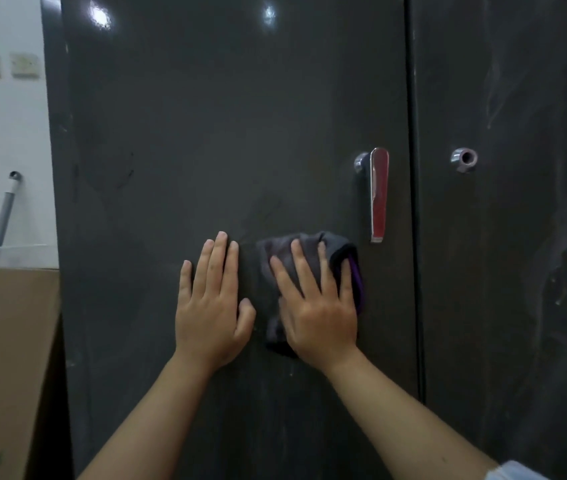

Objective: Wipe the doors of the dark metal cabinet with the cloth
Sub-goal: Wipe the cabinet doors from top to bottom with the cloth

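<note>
Right hand point(320, 317) flat, fingers straight and spread, pressing grey cloth point(306, 247) against left door point(226, 133) of dark metal cabinet point(504, 306), just below and left of red-faced handle point(379, 195). Left hand point(211, 306) flat too, fingers straight and together, palm on bare door just beside cloth, holding nothing. Purple edge on cloth's right side. Round lock point(464, 159) on right door. Cardboard box point(5, 358) left of cabinet.

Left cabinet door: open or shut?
Shut. The left door lies flush with the right door, only a thin dark seam between them, and its handle hangs straight down.
</note>
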